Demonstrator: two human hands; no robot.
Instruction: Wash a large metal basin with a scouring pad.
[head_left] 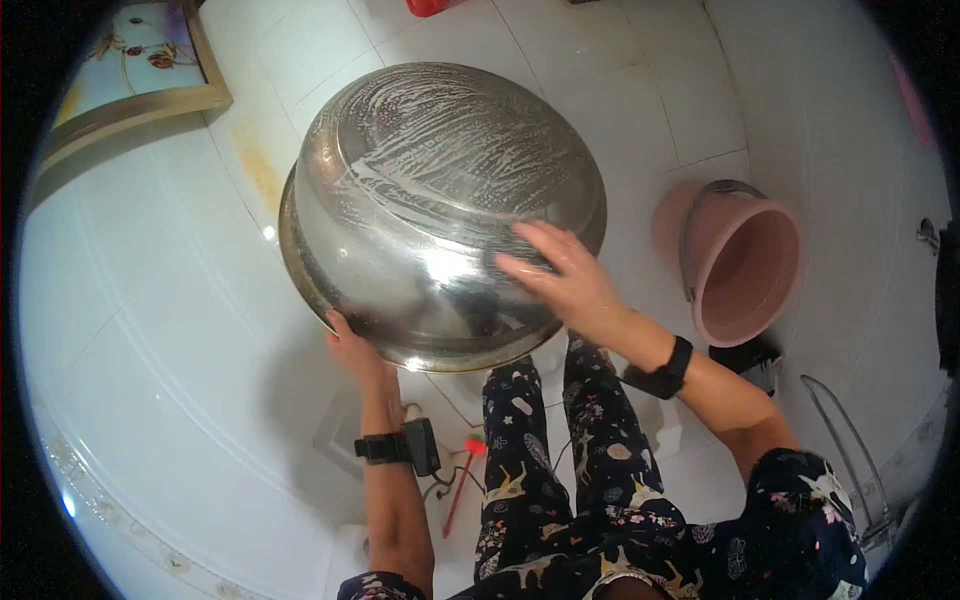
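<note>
A large shiny metal basin point(430, 215) is held tilted in front of me, its underside turned up and streaked with whitish suds. At the near left of the rim, my left hand point(354, 350) grips the edge; the thumb shows on the outside and the other fingers are mostly hidden. My right hand point(575, 285) lies against the lower right side of the basin with its fingers apart. Nothing shows in that hand, though its palm is out of sight. Each wrist wears a black band.
To the right stands a pink bucket point(799, 270) with a grey handle. A framed flower picture point(150, 105) is at the upper left. Near my legs is a thin red stick point(459, 492). A curved metal rail point(850, 440) is at the lower right, and a red object point(427, 6) at the top edge.
</note>
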